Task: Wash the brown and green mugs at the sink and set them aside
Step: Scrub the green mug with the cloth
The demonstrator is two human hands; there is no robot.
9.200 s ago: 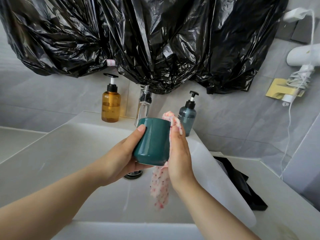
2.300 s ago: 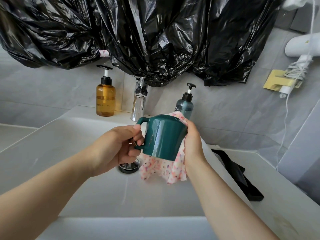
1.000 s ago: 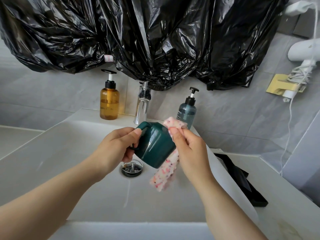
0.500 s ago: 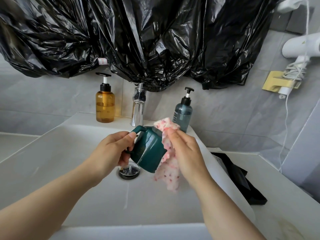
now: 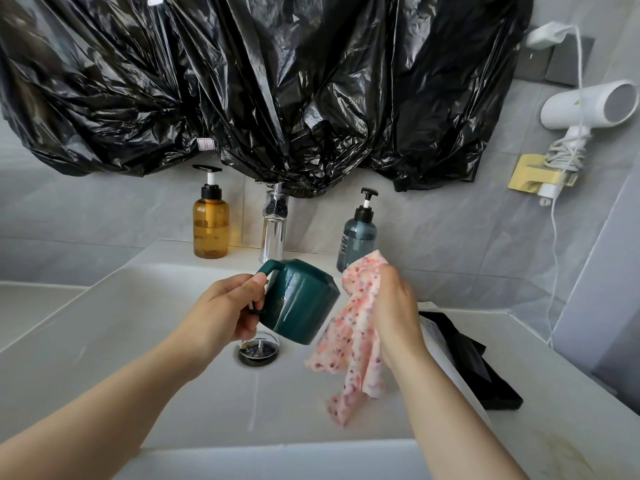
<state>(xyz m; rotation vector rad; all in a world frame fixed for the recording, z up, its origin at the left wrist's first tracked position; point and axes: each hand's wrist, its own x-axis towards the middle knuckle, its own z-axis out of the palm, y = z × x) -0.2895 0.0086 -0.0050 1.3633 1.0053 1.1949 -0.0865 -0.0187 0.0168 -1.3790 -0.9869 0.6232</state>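
Observation:
The green mug (image 5: pixel 300 304) hangs tilted over the white sink (image 5: pixel 114 341), its mouth turned down toward the drain (image 5: pixel 258 350). My left hand (image 5: pixel 227 311) grips it by the handle. My right hand (image 5: pixel 394 306) holds a pink speckled cloth (image 5: pixel 349 344) just right of the mug, and the cloth hangs free with a small gap between it and the mug. No brown mug is in view.
The chrome tap (image 5: pixel 274 230) stands behind the mug, with an amber pump bottle (image 5: pixel 210 223) to its left and a blue-grey pump bottle (image 5: pixel 356 239) to its right. Black plastic sheeting (image 5: pixel 277 81) covers the wall above. A black object (image 5: pixel 474 365) lies on the right counter, and a white hairdryer (image 5: pixel 588 109) hangs at the far right.
My right hand has drawn the cloth off the mug's side, to the right. My left hand keeps the mug by its handle, still tilted over the drain.

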